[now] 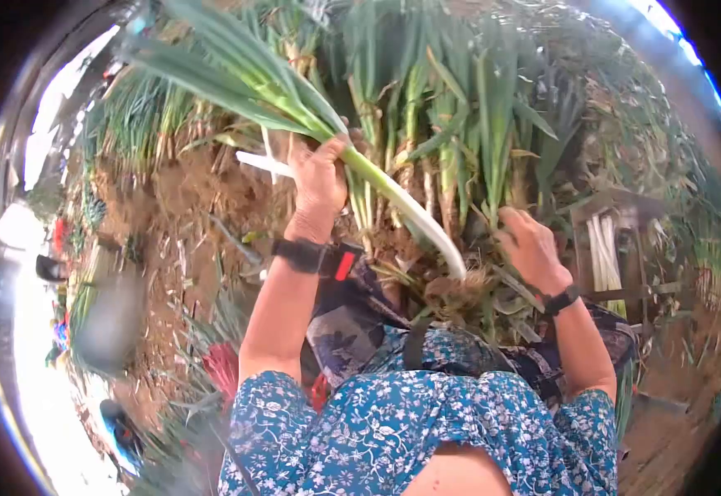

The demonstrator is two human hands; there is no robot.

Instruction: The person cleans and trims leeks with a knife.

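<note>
My left hand (321,178) is wrapped round a large green onion (393,194), where its leaves meet the stalk. The onion slants across my front, its green leaves to the upper left. Its white stalk runs down to a root end near a tangle of roots (459,289) between my knees. To the right of that root end is my right hand (532,248), its fingers loosely bent and apart, with nothing clearly held in them. A loose leaf strip (519,285) lies just below that hand. Black bands circle both wrists.
Bunches of unpeeled green onions (435,124) stand on the soil ahead. At right, clean white stalks (604,256) lie by a dark wooden frame (625,202). Red strings (221,368) hang at lower left, and more onions (141,124) line the far left.
</note>
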